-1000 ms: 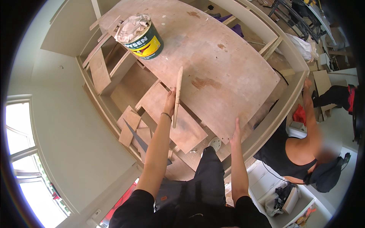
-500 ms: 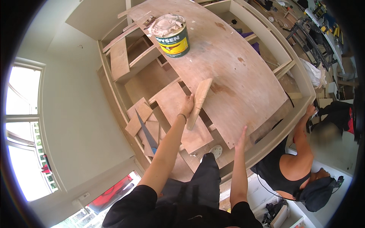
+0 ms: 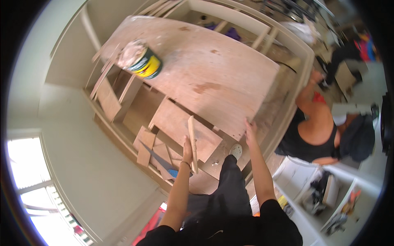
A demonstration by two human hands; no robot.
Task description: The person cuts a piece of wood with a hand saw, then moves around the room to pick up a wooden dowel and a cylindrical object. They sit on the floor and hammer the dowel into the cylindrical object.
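My left hand (image 3: pixel 187 151) is closed on a short, narrow wood board (image 3: pixel 192 139), held tilted over a smaller plywood panel (image 3: pixel 174 123). At the near right edge of a large plywood sheet (image 3: pixel 223 76), my right hand (image 3: pixel 251 130) grips close to the corner; its thumb and fingers are partly hidden. On the sheet's far left stands a dark green and yellow paint bucket (image 3: pixel 152 67) with crumpled material over its top. A handsaw (image 3: pixel 158 156) with a blue handle lies on wood offcuts (image 3: pixel 146 149), left of my left hand.
A wooden frame with open compartments surrounds the sheet, its rim (image 3: pixel 287 106) curving on the right. Beyond that rim another person (image 3: pixel 318 133) bends with an arm on it. My white clog (image 3: pixel 236 151) stands inside the frame. White shelving (image 3: pixel 312 201) holds odds and ends at lower right.
My view has swung, shifting the scene leftward. My left hand has drawn the wood board back off the large sheet, nearer my body. My right hand stays by the sheet's corner.
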